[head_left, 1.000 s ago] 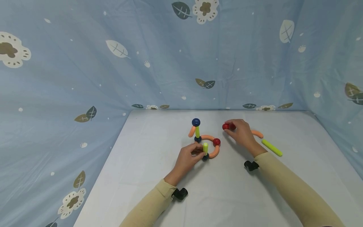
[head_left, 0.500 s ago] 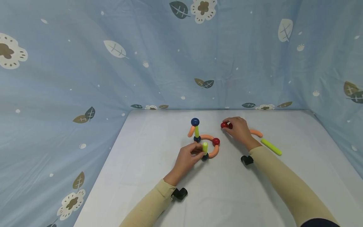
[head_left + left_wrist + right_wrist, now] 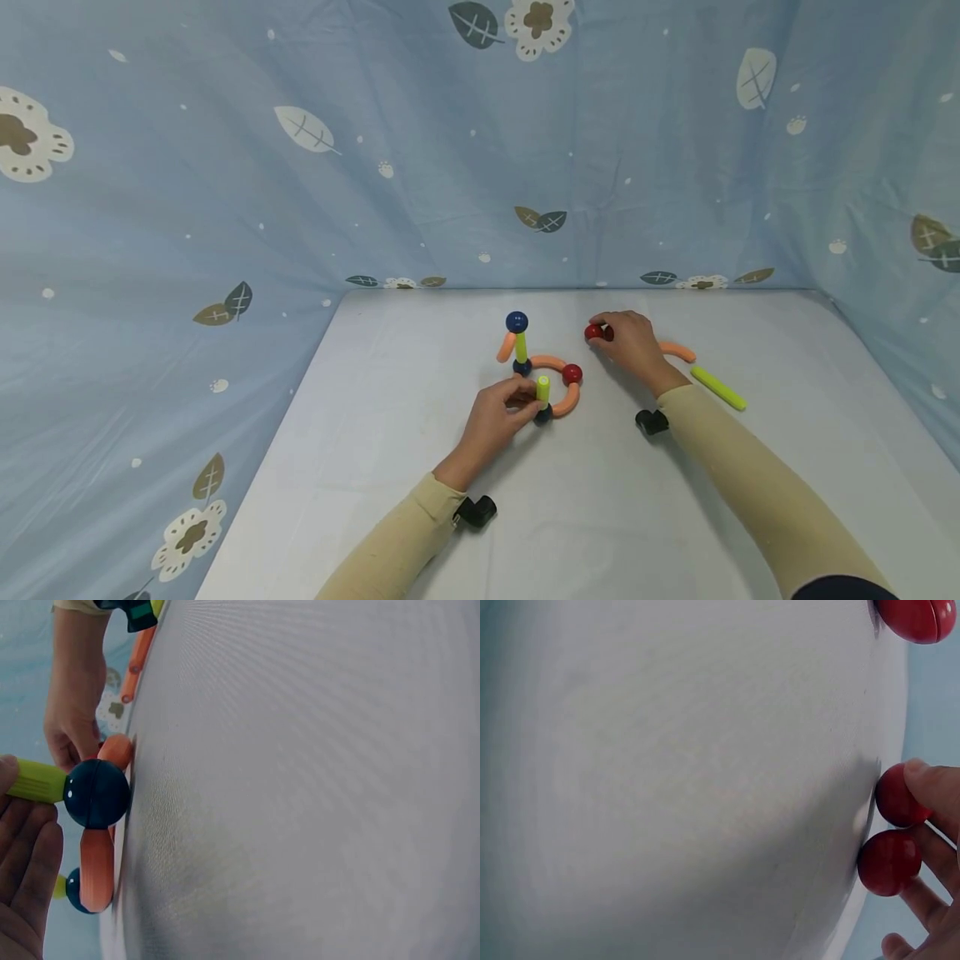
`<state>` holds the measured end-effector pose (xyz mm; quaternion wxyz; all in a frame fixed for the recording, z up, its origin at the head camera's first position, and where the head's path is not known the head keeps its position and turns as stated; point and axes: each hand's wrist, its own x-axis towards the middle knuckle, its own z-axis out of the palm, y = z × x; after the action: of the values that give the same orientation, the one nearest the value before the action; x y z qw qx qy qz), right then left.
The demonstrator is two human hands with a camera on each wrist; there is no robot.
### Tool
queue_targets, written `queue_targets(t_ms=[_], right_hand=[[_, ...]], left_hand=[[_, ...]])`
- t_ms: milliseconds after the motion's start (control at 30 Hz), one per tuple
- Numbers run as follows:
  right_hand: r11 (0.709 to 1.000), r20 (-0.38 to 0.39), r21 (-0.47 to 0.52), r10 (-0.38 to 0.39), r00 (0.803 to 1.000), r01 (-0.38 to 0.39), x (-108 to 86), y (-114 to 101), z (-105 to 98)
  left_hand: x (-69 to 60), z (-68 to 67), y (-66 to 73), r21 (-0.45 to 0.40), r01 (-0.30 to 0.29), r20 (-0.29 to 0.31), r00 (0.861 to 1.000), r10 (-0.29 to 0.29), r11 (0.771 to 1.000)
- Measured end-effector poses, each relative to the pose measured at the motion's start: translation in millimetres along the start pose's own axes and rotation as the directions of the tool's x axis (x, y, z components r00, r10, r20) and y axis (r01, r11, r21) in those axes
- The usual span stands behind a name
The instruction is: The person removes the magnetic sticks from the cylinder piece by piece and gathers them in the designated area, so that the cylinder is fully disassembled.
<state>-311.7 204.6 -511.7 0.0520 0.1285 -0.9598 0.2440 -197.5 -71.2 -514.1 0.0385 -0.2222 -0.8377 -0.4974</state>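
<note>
With thumb and fingers my left hand [image 3: 495, 414] holds an upright yellow-green magnetic stick [image 3: 37, 781], whose lower end meets a dark blue ball [image 3: 97, 793]. That ball belongs to a ring of curved orange sticks [image 3: 567, 402] with a red ball [image 3: 572, 373] at its right. Behind the hand, another yellow-green stick [image 3: 521, 348] stands topped by a blue ball [image 3: 517, 322]; an orange stick [image 3: 507, 347] slants down from it. To the right of the ring, my right hand [image 3: 633, 346] pinches a red ball [image 3: 900, 796] at the table. A second red ball [image 3: 889, 862] sits against its fingers.
Right of my right hand lie a curved orange stick [image 3: 678, 352] and a straight yellow-green stick [image 3: 718, 388]. The white table [image 3: 570, 517] ends at a blue patterned cloth [image 3: 420, 167] behind and at the sides.
My right hand has shifted slightly left with the red balls, then stays nearly still. The left hand keeps its hold on the yellow-green stick.
</note>
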Motion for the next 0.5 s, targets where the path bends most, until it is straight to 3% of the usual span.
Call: queue_targets(t_ms=[500], right_hand=[[1.0, -0.044, 0.023, -0.013, 0.999, 0.014, -5.6, -0.9, -3.3]], left_hand=[[0.5, -0.1, -0.7, 0.01, 0.002, 0.006, 1.0, -0.002, 1.0]])
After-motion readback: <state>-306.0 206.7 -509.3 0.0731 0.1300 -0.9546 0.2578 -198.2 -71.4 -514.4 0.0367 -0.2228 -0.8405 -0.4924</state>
